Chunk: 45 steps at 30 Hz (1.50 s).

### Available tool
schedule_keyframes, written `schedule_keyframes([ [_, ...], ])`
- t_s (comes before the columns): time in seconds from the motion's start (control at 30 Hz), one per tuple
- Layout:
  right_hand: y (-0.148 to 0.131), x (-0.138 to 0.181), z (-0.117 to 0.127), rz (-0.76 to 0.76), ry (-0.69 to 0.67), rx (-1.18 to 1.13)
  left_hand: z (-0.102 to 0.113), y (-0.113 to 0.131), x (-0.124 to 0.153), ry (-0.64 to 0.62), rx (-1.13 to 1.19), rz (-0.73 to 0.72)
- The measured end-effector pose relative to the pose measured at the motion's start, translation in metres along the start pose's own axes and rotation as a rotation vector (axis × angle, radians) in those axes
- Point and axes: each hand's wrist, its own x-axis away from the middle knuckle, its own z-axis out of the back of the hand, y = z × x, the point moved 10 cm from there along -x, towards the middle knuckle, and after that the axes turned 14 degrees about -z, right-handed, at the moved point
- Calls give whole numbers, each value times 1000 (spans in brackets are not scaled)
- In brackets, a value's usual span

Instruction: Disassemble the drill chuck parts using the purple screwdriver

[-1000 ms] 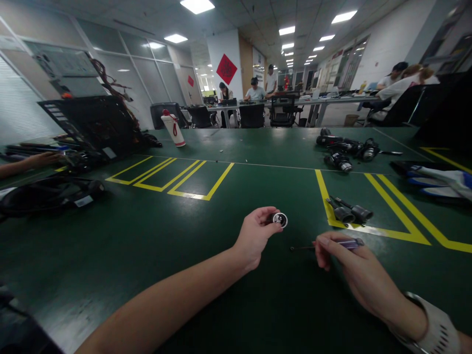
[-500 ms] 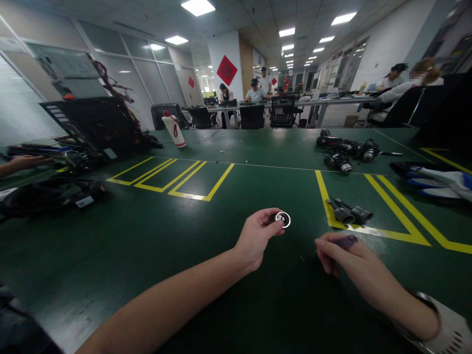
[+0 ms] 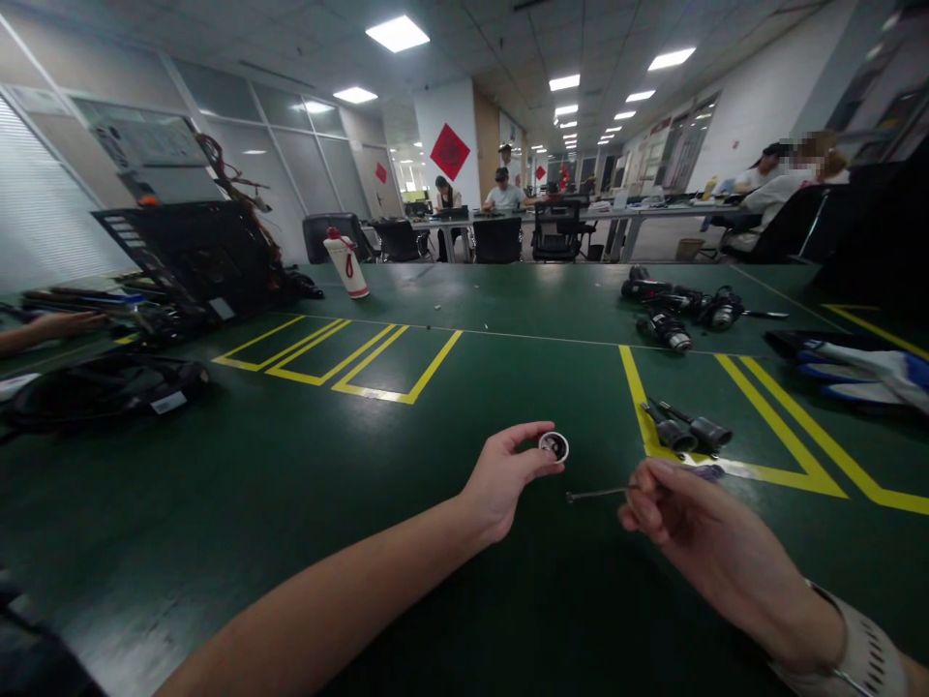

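Observation:
My left hand (image 3: 506,474) pinches a small round hollow part (image 3: 554,447) between thumb and fingers. Its bright ring-shaped rim faces me, and the inside is dark. To its right, my right hand (image 3: 682,513) is closed around a screwdriver (image 3: 596,495). The thin shaft points left, and a small piece that I cannot make out sits at its tip. Part of a purple handle shows behind the fingers. The tip is below and right of the round part, apart from it. Two dark cylindrical parts with thin stems (image 3: 689,436) lie just beyond my right hand.
Several black and silver tool-like pieces (image 3: 674,305) lie at the back right, near blue-and-white gloves (image 3: 856,368). A white bottle (image 3: 348,266) stands on the green table (image 3: 290,503). Black equipment (image 3: 195,257) and another person's hand (image 3: 69,324) are at left.
My right hand has turned, so the screwdriver's shaft now shows pointing left, its tip nearer the round part. The round part has tilted and moved slightly down in view.

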Motion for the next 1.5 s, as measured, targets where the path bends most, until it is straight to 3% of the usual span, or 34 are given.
schedule_keyframes([
  [0.23,-32,19,-2,361,56,169,-7,1,2,-65,-123,-24],
  [0.4,-34,36,-8,560,115,513,-8,2,4,-58,-151,-37],
  [0.53,-31,46,-24,636,156,837,-13,0,6,-101,-191,-35],
  [0.7,-32,55,-46,738,155,1026,-17,-1,8,-141,-228,-68],
  [1.13,-16,59,-65,840,112,1327,-21,7,13,-135,-299,-103],
  [1.33,-18,78,-77,1060,199,1449,-17,8,10,-67,-291,-129],
  [1.5,-15,77,-75,1045,193,1450,-18,8,11,-96,-306,-145],
])
